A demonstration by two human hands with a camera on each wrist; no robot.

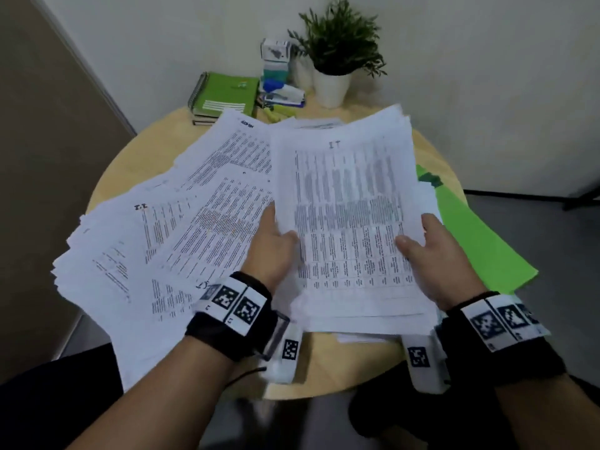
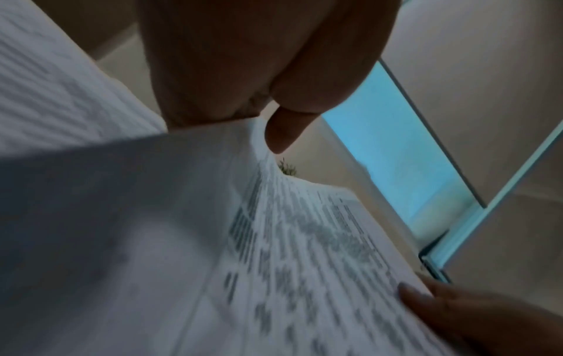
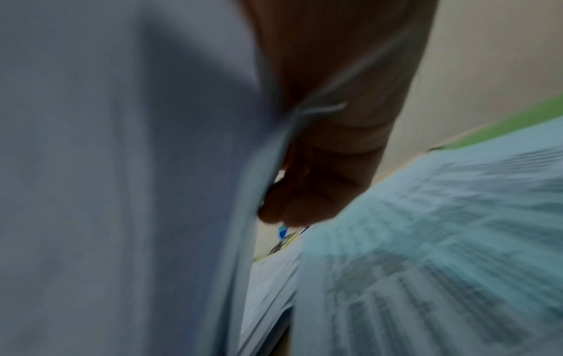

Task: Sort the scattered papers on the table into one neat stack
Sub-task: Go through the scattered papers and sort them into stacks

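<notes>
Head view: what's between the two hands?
A bundle of printed sheets, held by the left hand and right hand at its side edges, raised above other papers. The head view shows it.

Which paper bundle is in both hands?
The right-hand bundle, headed "11": left hand and right hand grip its side edges. The other papers lie fanned on the table.

Round worktop (image 1: 136,157), light wood finish, stands close to a plain off-white wall (image 1: 487,76). Brown panel (image 1: 48,157) on the left side, edged with a pale strip. Grey floor (image 1: 535,228) to the right, with a dark skirting line at the wall base. Lighting is even and soft; source not visible. Left wrist view shows a pale blue glazed strip (image 2: 396,156) between beige surfaces.
</notes>
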